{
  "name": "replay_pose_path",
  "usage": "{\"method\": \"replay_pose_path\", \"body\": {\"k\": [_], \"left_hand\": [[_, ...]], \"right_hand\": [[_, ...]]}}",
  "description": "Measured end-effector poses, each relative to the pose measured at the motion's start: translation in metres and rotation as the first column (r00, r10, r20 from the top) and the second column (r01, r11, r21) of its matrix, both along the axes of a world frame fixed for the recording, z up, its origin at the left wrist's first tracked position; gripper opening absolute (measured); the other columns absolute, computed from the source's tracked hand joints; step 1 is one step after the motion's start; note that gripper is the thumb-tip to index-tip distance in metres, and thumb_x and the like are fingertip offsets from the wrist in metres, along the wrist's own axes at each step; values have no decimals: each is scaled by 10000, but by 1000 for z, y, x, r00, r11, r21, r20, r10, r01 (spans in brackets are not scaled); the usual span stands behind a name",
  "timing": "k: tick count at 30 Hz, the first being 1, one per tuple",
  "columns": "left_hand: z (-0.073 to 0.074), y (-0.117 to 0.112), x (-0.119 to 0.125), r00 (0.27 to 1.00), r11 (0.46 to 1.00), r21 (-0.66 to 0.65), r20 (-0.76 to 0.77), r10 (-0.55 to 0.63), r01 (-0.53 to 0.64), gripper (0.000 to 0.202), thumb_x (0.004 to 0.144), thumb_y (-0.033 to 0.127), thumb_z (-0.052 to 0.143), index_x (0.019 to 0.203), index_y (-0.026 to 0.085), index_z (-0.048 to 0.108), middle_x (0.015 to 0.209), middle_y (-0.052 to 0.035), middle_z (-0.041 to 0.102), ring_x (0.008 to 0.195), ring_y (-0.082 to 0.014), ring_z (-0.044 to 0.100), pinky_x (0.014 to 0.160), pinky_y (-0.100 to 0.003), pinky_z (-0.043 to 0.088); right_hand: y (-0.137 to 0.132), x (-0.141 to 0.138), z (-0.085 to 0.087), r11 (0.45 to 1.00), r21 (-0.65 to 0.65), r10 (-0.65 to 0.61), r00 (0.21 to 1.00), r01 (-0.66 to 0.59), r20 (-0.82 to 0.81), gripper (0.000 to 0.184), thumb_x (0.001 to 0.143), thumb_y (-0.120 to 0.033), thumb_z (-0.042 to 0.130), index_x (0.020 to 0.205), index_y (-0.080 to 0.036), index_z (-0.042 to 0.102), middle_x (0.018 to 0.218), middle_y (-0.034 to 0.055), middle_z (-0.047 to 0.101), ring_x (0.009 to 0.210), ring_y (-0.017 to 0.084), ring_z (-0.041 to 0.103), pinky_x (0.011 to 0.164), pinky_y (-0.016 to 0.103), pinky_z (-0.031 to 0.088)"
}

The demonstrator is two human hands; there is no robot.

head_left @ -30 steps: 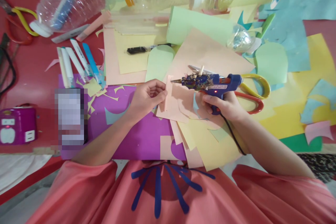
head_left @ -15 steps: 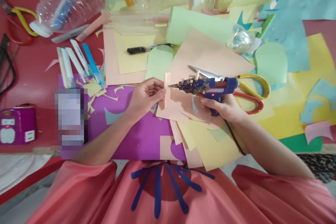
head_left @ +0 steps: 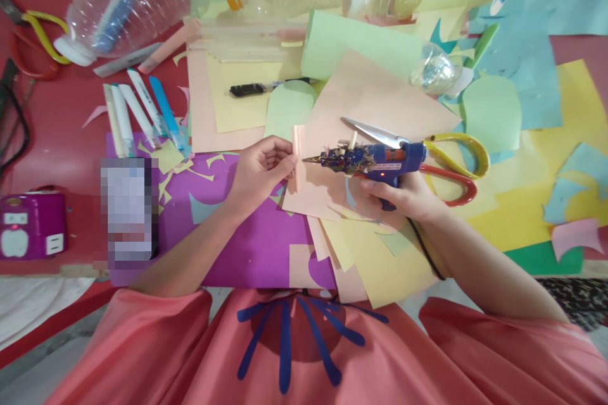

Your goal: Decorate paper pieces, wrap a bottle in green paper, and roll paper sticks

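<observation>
Pinched in my left hand (head_left: 266,168) is a narrow, pale pink paper strip (head_left: 297,145), held upright above the pink paper. My right hand (head_left: 411,195) is closed round the grip of a blue hot glue gun (head_left: 380,161). Its metal nozzle points left and its tip is close beside the strip; whether they touch I cannot tell. Dried bits cling to the gun's front, and a small red light glows on its side. Just behind the gun lie scissors (head_left: 458,145) with a yellow and a red handle, partly covered by it.
Paper sheets and scraps cover much of the red table (head_left: 47,126). Several markers (head_left: 137,107) and a phone (head_left: 128,212) lie left, near a purple power box (head_left: 33,226). Clear plastic bottles (head_left: 142,0) lie at the back. A black pen (head_left: 251,88) rests on yellow paper.
Both hands have shifted slightly, carrying the strip and glue gun a little to the left. The strip has also risen a little. Both grips are unchanged.
</observation>
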State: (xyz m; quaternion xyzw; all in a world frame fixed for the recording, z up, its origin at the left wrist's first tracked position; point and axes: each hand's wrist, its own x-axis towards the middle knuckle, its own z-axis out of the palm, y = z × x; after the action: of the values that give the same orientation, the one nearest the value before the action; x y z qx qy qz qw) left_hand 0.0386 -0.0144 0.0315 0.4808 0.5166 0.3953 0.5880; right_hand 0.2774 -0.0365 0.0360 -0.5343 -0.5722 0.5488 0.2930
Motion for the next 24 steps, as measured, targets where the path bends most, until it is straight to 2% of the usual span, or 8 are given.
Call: {"method": "replay_pose_path", "body": {"k": [3, 7, 13, 20, 24], "left_hand": [[0, 0, 0, 1000, 1000, 3, 4, -4, 4, 154, 671, 275, 722, 711, 182, 606, 577, 43, 587, 498, -77, 568, 498, -181, 510], [-1, 0, -1, 1000, 1000, 9, 8, 1, -1, 180, 675, 293, 735, 718, 179, 602, 584, 41, 591, 492, -75, 570, 498, -179, 517], [-1, 1, -1, 1000, 999, 35, -2, 26, -26, 267, 678, 368, 775, 717, 184, 585, 579, 36, 599, 478, -91, 581, 482, -201, 521], [-2, 2, -1, 998, 998, 23, 4, 55, -55, 230, 666, 335, 759, 718, 183, 595, 580, 34, 611, 483, -90, 589, 473, -190, 506], [-2, 3, -2, 997, 997, 39, 20, 72, -73, 209, 667, 315, 749, 717, 179, 598, 584, 34, 617, 474, -85, 586, 467, -187, 498]], "right_hand": [[0, 0, -1, 999, 41, -6, 1000, 5, 6, 300, 705, -479, 721, 747, -222, 572, 709, 27, 632, 747, 210, 629, 610, 335, 536], [0, 0, 0, 999, 36, 24, 1000, -25, 7, 266, 724, -448, 705, 740, -221, 568, 720, 28, 629, 773, 212, 632, 668, 354, 548], [1, 0, 3, 998, 16, 63, 998, -63, -2, 241, 726, -419, 698, 730, -217, 565, 675, 13, 602, 664, 176, 588, 619, 332, 527], [0, 2, 1, 995, 11, 95, 995, -95, 27, 291, 727, -461, 701, 688, -223, 538, 570, -17, 532, 546, 140, 515, 531, 296, 488], [0, 1, 3, 995, 7, 100, 995, -100, 18, 284, 723, -414, 700, 632, -231, 504, 540, -19, 516, 581, 157, 556, 582, 309, 522]]}}
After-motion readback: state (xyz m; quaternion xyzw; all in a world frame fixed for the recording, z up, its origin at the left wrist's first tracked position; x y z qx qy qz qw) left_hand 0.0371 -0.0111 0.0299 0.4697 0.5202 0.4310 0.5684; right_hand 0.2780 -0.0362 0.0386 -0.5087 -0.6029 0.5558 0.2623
